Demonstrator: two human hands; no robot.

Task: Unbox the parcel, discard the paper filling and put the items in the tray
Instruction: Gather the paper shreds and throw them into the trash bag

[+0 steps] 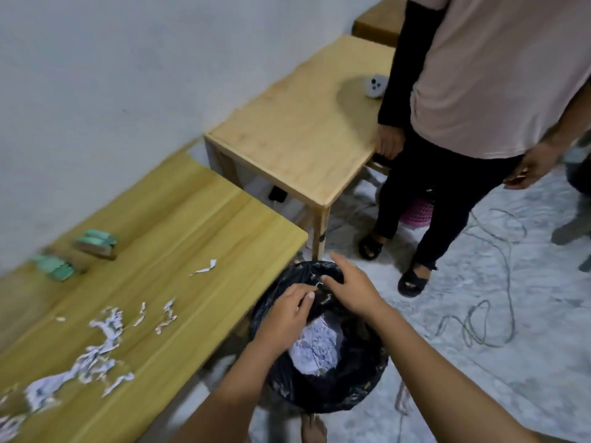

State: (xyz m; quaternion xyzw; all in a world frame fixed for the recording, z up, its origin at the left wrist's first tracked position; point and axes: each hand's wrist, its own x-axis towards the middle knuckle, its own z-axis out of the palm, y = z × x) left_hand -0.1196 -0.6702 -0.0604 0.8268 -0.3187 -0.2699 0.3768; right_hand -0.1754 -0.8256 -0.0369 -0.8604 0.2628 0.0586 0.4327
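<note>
Both my hands hover over a bin lined with a black bag (355,385) on the floor beside the table. My left hand (284,318) has loosely bent fingers and holds nothing. My right hand (348,289) is spread flat above the bin's far rim, a thin shred near its fingertips. A heap of white shredded paper (315,348) lies inside the bag. More shredded paper filling (92,356) is scattered over the wooden table (192,251). Two green-topped items (96,243) (56,266) lie near the wall. No parcel box or tray is in view.
A second wooden table (303,135) stands further along the wall with a white controller (377,86) on it. A person in a pink top (479,91) stands right beside it. Grey cables (479,318) loop over the floor, and a pink basket (415,212) sits behind the person's legs.
</note>
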